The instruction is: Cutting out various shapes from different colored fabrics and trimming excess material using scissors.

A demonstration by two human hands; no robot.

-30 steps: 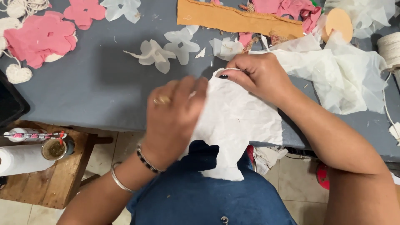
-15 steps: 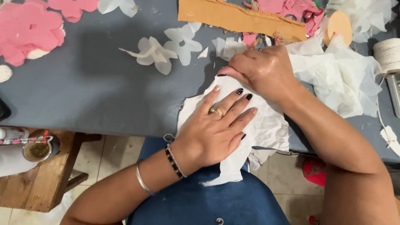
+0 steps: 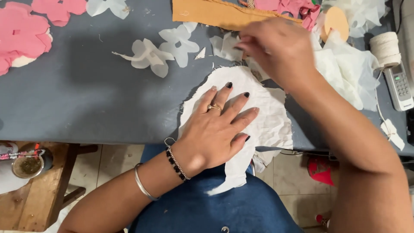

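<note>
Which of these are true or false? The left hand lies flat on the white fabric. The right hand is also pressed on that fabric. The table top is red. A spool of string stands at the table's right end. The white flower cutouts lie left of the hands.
1. The left hand lies flat on the white fabric: true.
2. The right hand presses the fabric too: false; it is raised beyond the fabric's far edge, blurred.
3. The table is red: false; it is grey-blue.
4. A spool of string stands at the right end: true.
5. White flower cutouts lie left of the hands: true.
</note>
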